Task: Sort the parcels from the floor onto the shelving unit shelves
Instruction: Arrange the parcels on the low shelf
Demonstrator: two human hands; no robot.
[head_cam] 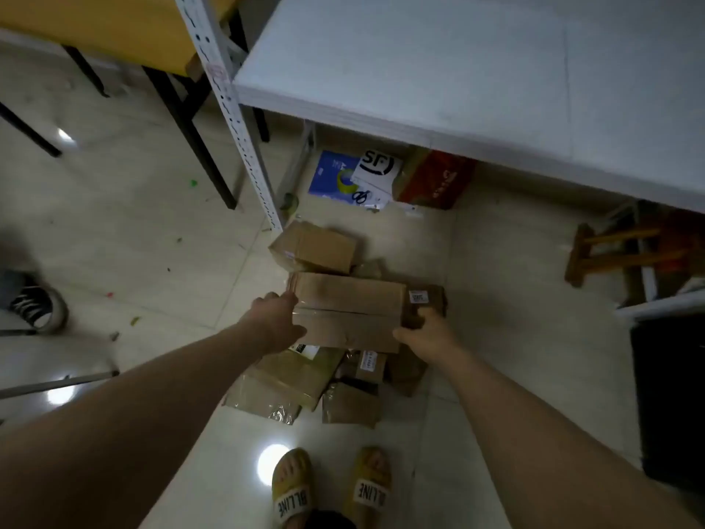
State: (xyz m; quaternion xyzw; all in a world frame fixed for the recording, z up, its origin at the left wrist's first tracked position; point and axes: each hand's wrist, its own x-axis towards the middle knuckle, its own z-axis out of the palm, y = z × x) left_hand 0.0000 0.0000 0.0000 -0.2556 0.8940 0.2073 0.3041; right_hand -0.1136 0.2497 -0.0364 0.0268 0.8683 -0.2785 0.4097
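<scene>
A long brown cardboard parcel (349, 311), taped along its middle, lies on top of a heap of parcels on the tiled floor. My left hand (276, 322) grips its left end and my right hand (427, 332) grips its right end, by a darker side with a white label (418, 297). A second brown box (314, 248) sits just behind it. Several flatter brown parcels (293, 383) lie underneath and nearer my feet. The white shelf (477, 70) of the shelving unit spreads across the upper right.
The unit's perforated white post (236, 112) stands left of the heap. Under the shelf lie a blue packet, a white SF envelope (375, 166) and a red box (435, 181). A wooden stool (610, 250) is at right, a yellow table (114, 24) upper left, another person's shoe (38, 307) at left.
</scene>
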